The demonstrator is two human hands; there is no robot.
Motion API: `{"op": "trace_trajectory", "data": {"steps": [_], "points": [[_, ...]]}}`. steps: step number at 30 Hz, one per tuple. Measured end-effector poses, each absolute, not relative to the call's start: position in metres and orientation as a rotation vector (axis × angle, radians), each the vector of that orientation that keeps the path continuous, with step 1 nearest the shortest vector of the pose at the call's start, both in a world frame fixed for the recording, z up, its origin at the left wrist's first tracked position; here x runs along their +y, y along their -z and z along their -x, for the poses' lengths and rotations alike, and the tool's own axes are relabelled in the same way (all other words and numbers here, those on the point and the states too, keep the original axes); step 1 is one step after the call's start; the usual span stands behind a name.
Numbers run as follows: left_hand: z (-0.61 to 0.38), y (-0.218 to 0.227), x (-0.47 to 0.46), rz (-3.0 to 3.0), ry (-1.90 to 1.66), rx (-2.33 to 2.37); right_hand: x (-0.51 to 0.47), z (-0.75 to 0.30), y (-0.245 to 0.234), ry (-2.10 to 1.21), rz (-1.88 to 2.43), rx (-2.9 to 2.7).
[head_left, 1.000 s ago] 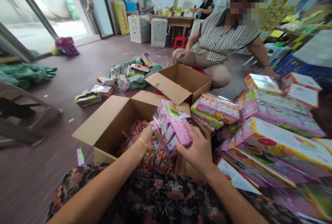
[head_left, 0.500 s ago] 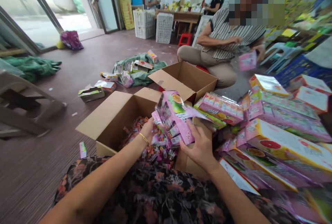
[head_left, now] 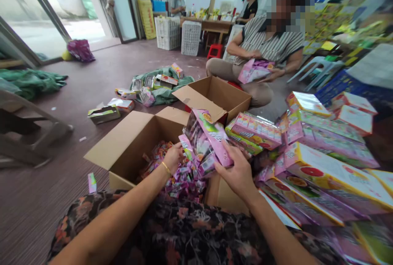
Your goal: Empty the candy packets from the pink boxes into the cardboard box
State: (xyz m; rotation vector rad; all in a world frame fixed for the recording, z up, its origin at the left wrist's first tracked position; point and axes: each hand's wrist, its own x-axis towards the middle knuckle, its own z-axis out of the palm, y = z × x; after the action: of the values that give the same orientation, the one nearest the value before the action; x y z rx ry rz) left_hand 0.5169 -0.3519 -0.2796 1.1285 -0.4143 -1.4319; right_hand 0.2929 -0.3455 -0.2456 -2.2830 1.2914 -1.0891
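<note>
Pink display box held tilted, mouth down, over open cardboard carton; small sachets heaped inside carton.

Right hand: fingers curled round box's lower edge, firm hold. Left hand: at box mouth, fingers closed on loose packets there; exact grip partly hidden.

Risks, as judged:
- Box mouth near carton's right wall; sachets likely spill over rim onto floor.
- Thin box may crush under squeeze.
- Stacked pink boxes just beside right elbow; nudge could topple them.

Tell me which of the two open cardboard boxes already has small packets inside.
The nearer box, under the left hand, holds a heap of small packets. The farther box, toward the seated person, shows only bare cardboard walls.
</note>
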Motion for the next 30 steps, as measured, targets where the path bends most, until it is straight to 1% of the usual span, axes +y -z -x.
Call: {"op": "trace_trajectory", "data": {"steps": [2,4,6,8,9,12,16,18,20,23,25,27,30], "points": [[-0.517,0.281,-0.352,-1.093,1.412,-0.609,-0.351,-0.291,0.247,1.109,2.219,1.311],[-0.522,0.281,-0.356,-1.123,1.315,-0.752,-0.354,-0.291,0.248,1.092,2.231,1.315],[-0.53,0.281,-0.362,-1.235,1.164,-0.832,-0.354,-0.29,0.246,1.101,2.265,1.318],[-0.538,0.283,-0.369,-1.363,1.003,-0.886,-0.353,-0.289,0.243,1.181,2.261,1.321],[-0.542,0.284,-0.371,-1.421,0.983,-0.88,-0.353,-0.288,0.241,1.238,2.247,1.323],[-0.544,0.289,-0.374,-1.528,1.168,-0.728,-0.352,-0.286,0.241,1.318,2.215,1.329],[-0.535,0.287,-0.37,-1.542,1.45,-0.545,-0.354,-0.289,0.252,1.13,2.248,1.316],[-0.533,0.283,-0.369,-1.468,1.539,-0.443,-0.357,-0.29,0.257,1.125,2.197,1.342],[-0.535,0.281,-0.369,-1.422,1.51,-0.359,-0.359,-0.289,0.258,1.16,2.11,1.35],[-0.538,0.285,-0.365,-1.538,1.374,-0.298,-0.359,-0.287,0.254,1.279,1.969,1.395],[-0.534,0.292,-0.359,-1.613,1.392,-0.3,-0.358,-0.286,0.252,1.298,1.968,1.411],[-0.526,0.299,-0.351,-1.599,1.463,-0.363,-0.357,-0.287,0.253,1.222,2.029,1.379],[-0.515,0.305,-0.347,-1.426,1.469,-0.66,-0.36,-0.287,0.254,1.19,1.968,1.395]]}}
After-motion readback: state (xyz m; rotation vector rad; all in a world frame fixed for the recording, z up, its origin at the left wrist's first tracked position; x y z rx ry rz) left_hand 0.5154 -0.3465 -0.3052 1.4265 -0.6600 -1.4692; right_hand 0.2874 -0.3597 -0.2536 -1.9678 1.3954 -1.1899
